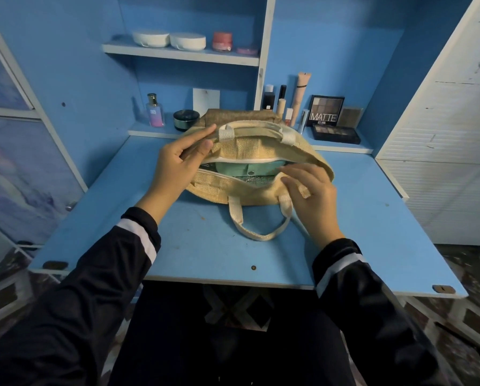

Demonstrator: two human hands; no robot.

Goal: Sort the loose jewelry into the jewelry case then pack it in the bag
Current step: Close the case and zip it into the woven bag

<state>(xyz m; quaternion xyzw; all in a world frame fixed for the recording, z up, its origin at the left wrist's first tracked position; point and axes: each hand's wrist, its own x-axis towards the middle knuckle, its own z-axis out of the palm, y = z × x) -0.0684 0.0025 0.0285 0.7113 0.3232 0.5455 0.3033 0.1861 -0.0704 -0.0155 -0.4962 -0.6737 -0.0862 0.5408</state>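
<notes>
A tan jute bag (pixel 250 147) with white handles lies on the blue table (pixel 205 246), its zipped mouth gaping towards me. Inside the opening a teal jewelry case (pixel 244 169) with a small snap shows, partly hidden by the bag's edges. My left hand (pixel 177 165) pinches the far rim of the bag at its left end, thumb and fingers on the fabric. My right hand (pixel 308 196) sits on the near rim at the right, fingers curled on the edge by the zipper.
Behind the bag stand a perfume bottle (pixel 155 110), a dark round jar (pixel 186 119), several cosmetic tubes (pixel 289 104) and an eyeshadow palette (pixel 330 121). White round containers (pixel 169 39) sit on the upper shelf. A white cabinet (pixel 442 135) flanks the right.
</notes>
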